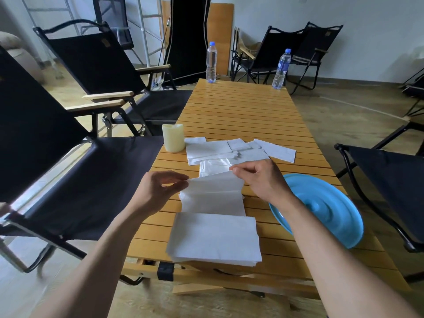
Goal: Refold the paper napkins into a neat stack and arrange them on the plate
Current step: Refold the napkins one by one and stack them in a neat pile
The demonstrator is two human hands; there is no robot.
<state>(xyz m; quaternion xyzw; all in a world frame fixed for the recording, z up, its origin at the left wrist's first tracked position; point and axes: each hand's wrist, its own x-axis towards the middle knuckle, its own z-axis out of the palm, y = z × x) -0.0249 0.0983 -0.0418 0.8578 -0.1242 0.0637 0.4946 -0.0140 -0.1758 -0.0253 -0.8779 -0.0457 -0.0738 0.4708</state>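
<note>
I hold one white paper napkin (212,193) above the slatted table, its far edge raised. My left hand (158,191) pinches its left corner, and my right hand (259,177) pinches its right corner. Nearer to me, a neat stack of folded napkins (214,239) lies by the table's front edge. Beyond my hands, several loose napkins (229,150) are spread flat and overlapping, with a clear plastic wrapper (213,167) among them. A blue plate (325,210) rests on the table to the right, partly behind my right forearm, with nothing on it.
A cream pillar candle (173,137) stands left of the loose napkins. Two water bottles (211,63) (281,69) stand at the far end of the wooden table (241,106). Black folding chairs (68,157) crowd both sides of the table.
</note>
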